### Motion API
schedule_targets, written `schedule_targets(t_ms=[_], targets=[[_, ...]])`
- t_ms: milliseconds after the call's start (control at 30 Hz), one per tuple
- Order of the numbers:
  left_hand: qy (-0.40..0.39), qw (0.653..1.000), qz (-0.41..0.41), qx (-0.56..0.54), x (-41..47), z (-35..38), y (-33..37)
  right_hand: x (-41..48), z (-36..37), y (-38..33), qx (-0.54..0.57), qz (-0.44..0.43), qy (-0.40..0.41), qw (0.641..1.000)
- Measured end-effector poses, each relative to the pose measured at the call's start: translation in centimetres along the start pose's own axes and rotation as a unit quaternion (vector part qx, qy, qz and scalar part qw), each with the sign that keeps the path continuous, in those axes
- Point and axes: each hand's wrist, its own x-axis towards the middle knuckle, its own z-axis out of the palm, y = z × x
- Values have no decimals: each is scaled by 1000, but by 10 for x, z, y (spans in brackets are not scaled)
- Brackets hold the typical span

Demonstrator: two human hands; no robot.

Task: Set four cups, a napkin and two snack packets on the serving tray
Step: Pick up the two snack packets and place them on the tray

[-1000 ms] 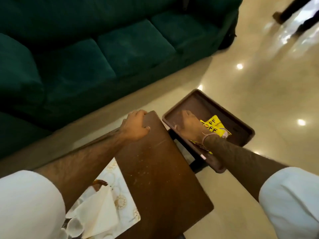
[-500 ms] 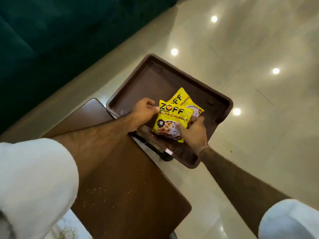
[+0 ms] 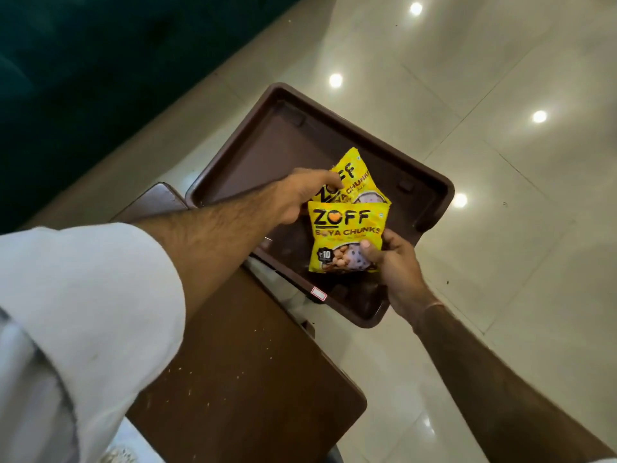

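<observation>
A brown serving tray (image 3: 287,142) sits just past the far edge of the wooden table. Two yellow snack packets overlap inside it. My right hand (image 3: 397,272) pinches the lower right corner of the near snack packet (image 3: 344,235), which lies facing up. My left hand (image 3: 300,195) has its fingertips on the left edge of the far snack packet (image 3: 357,182), which is partly under the near one. No cups or napkin show in view.
The brown wooden table (image 3: 253,379) fills the lower middle, its surface speckled with crumbs. A dark green sofa (image 3: 83,78) lies at the upper left. Glossy cream floor tiles (image 3: 484,162) surround the tray on the right.
My left hand left the table edge and reached into the tray to the packets. The view swung right, off the sofa. The near packet now lies straighter and closer to me.
</observation>
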Motion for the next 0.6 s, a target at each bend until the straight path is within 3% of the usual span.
schedule_targets(t_ms=[133,300,600], targets=[[10,989,74,-131,-17,-29,-12,-13,-15,-22,39,-1,-41,998],[27,973,122,-194,-61,-96,-36,-27,4,-46,75,-17,-98,992],[121,945,95,-288,-172,-245,-135,-73,142,-23,-5,-1,-204,979]])
